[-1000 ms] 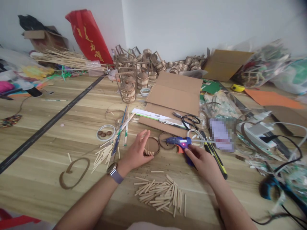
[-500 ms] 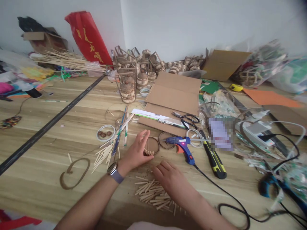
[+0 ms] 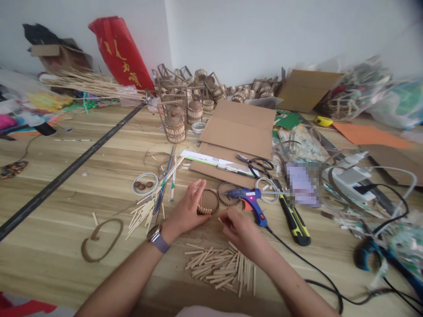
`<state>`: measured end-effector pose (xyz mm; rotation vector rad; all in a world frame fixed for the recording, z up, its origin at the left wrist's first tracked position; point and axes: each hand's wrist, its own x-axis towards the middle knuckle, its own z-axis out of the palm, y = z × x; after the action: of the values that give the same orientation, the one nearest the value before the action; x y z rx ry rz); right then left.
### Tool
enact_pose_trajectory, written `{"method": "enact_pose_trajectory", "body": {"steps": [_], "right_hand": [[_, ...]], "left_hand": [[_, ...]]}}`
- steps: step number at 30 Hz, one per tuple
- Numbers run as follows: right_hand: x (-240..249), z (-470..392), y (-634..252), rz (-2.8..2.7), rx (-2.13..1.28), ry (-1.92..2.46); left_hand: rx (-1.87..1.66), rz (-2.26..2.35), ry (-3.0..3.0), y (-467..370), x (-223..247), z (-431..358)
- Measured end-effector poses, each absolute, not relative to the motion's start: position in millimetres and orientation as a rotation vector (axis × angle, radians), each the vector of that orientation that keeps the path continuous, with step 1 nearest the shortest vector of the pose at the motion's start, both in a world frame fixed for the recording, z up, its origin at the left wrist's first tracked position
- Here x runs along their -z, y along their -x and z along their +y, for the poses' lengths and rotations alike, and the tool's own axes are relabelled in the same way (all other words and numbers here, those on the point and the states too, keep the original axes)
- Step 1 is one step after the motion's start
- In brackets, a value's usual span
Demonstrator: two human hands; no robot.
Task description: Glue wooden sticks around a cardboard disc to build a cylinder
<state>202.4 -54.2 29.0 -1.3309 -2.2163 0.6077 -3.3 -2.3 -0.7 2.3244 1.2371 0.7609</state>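
My left hand (image 3: 189, 207), with a watch on its wrist, curves round the left side of a thin brown ring (image 3: 218, 203), thumb in front and fingers behind. A row of short pale sticks (image 3: 205, 211) stands along the ring's near edge. Just right of it, my right hand (image 3: 238, 226) is closed in a pinch. A tiny pale tip, apparently a short wooden stick (image 3: 220, 219), shows at its fingertips. Below both hands lies a loose pile of short wooden sticks (image 3: 218, 268). A second brown ring (image 3: 228, 203) lies beside the blue glue gun (image 3: 249, 197), whose red light is on.
A utility knife (image 3: 295, 218), scissors (image 3: 259, 165) and cardboard sheets (image 3: 238, 127) lie beyond my hands. Small stick-walled baskets (image 3: 175, 125) stand at the back. The glue gun's black cord (image 3: 297, 253) runs right. Longer sticks (image 3: 143, 213) and a white tape roll (image 3: 145, 184) lie left.
My right hand has risen from the stick pile towards the ring, its fingers now pinched, and more of the pile shows. My left hand stays at the ring.
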Motion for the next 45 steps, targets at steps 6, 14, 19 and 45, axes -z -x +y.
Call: {"method": "enact_pose_trajectory", "body": {"steps": [6, 14, 19, 45], "right_hand": [[-28.4, -39.2, -200.0, -1.982, -0.910, 1.453], [-27.8, -31.3, -188.6, -2.036, -0.850, 1.470], [-27.2, -30.5, -187.6, -2.076, -0.807, 1.487], [-18.5, -32.7, -186.4, -2.148, -0.641, 1.384]], "left_hand": [[-0.779, 1.219, -2.329, 2.9, 0.5, -1.8], [-0.810, 1.201, -2.332, 3.2, 3.2, -0.4], [-0.786, 1.221, -2.330, 2.7, 1.7, -1.1], [-0.785, 1.221, -2.345, 3.1, 2.0, -2.0]]}}
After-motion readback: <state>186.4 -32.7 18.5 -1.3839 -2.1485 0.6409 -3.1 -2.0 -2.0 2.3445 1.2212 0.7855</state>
